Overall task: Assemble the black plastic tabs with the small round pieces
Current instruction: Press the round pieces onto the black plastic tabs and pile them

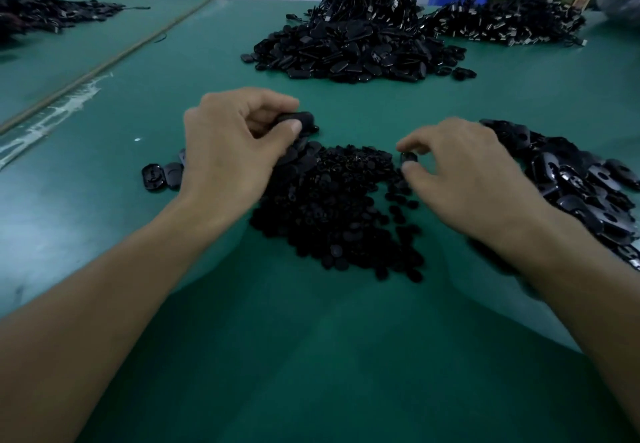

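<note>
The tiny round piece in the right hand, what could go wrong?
The small black round plastic piece is only pinched in the right hand, so it might slip into the heap of matching round pieces. The right forearm, close by the pile of black oval plastic tabs, could knock some over.

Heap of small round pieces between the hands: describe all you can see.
The heap of small round pieces is a loose, low mound of matt black, plastic-looking discs on the green table. Strays scatter at its right edge. The left hand overlaps its far-left part; the right hand pinches one piece at its far-right edge.
</note>
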